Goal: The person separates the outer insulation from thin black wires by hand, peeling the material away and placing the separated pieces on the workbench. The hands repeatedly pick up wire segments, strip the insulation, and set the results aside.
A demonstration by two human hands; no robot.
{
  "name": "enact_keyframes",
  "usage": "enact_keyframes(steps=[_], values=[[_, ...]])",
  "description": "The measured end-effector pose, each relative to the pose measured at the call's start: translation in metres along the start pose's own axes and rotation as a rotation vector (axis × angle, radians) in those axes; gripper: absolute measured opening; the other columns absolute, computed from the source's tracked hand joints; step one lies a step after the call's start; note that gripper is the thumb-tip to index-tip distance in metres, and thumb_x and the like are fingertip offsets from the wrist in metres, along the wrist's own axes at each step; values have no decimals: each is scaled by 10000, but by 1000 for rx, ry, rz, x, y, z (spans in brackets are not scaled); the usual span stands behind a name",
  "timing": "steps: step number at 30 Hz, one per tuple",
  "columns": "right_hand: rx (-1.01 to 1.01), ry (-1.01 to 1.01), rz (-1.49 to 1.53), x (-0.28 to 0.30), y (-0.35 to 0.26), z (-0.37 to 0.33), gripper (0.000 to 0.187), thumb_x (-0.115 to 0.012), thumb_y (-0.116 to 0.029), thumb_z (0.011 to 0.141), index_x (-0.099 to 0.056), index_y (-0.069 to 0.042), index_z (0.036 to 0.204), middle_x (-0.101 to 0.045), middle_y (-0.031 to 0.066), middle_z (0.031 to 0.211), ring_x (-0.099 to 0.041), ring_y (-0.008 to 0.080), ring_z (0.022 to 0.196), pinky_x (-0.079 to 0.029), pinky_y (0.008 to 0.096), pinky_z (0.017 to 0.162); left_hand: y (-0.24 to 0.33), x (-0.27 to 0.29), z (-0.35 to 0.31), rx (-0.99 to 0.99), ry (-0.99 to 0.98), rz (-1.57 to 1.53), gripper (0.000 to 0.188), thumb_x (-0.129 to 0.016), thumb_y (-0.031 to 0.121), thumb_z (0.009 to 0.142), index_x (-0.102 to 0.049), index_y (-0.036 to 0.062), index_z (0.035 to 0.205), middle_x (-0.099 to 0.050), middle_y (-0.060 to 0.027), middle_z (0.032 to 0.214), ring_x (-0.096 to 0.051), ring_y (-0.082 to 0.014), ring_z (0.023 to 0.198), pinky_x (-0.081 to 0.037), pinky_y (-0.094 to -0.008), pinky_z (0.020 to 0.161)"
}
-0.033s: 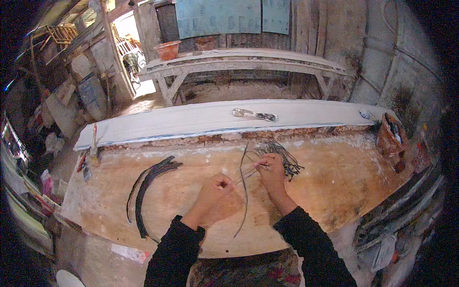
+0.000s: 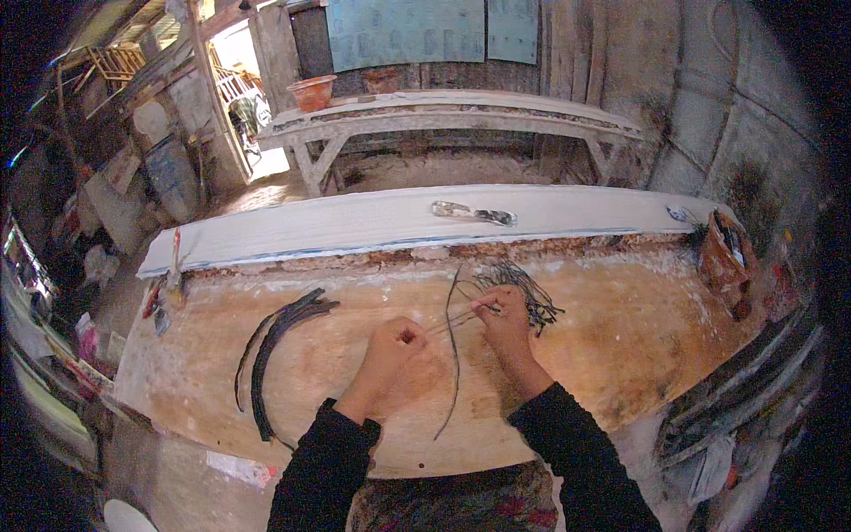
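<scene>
Strips of thin dark cane or wire-like material (image 2: 519, 297) lie in a loose bundle at the centre right of the frame, on the worn wooden tabletop (image 2: 620, 355), and we judge the step in hand to be drawing single strands out of that bundle. Our right hand (image 2: 505, 324) sits against the bundle's lower left edge, fingers pinched together on a few pale strands. Our left hand (image 2: 390, 350) is curled shut just left of it, seemingly on the other end of those strands, though we cannot see exactly what it clamps. The pale strands run nearly level between the two hands, long axis left to right. One long dark strand (image 2: 454, 355) runs top to bottom between the hands, bowing slightly. A second curved dark bundle (image 2: 275, 346) lies well apart at the left. The next move, we think, calls for a steady pull that keeps the strands from tangling
</scene>
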State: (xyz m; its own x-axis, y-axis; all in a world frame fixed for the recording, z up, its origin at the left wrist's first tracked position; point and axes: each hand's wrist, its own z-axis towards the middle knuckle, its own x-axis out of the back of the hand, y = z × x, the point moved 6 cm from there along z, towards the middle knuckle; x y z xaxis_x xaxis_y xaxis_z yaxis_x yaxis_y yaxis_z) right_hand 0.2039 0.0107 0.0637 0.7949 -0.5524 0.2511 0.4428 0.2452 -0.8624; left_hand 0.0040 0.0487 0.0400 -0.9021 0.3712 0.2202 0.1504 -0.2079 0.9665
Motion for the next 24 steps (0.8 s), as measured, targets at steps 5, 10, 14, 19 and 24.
enact_keyframes(steps=[5,10,14,19,24], values=[[-169,-599,376,-36,6,-29,137,-680,-165,759,-606,-69,824,-574,24,965,-553,173,874,-448,274,745,-47,40,21,74,316,-150,103,-659,104,761,-604,25,725,-578,-11,658,-518,-76,580,-418,-220,501],[-454,-906,570,-51,-57,-61,143,-648,-114,786,-640,-21,896,-557,50,1029,-460,173,1084,-353,315,919,-49,40,23,82,309,-334,61,-605,70,792,-565,36,761,-532,-14,643,-496,-98,524,-401,-241,438],[-417,-924,604,-57,-45,-64,175,-657,-112,779,-639,-9,919,-569,68,1030,-443,185,1119,-336,321,944,-46,32,25,35,220,-298,51,-521,68,853,-486,74,816,-440,-10,583,-484,-141,447,-386,-272,361],[-348,-769,499,-50,-38,-52,54,-618,-102,796,-597,-52,802,-587,2,854,-543,119,765,-448,254,636,-59,25,27,7,175,-252,34,-570,62,821,-538,50,822,-499,-25,640,-515,-133,535,-406,-262,445],[-294,-340,81,-33,7,-19,49,-598,-29,753,-550,-28,744,-584,23,736,-538,116,656,-447,263,617,-33,3,16,17,-9,-225,81,-651,49,758,-602,26,818,-581,-39,780,-534,-116,704,-434,-242,633]])
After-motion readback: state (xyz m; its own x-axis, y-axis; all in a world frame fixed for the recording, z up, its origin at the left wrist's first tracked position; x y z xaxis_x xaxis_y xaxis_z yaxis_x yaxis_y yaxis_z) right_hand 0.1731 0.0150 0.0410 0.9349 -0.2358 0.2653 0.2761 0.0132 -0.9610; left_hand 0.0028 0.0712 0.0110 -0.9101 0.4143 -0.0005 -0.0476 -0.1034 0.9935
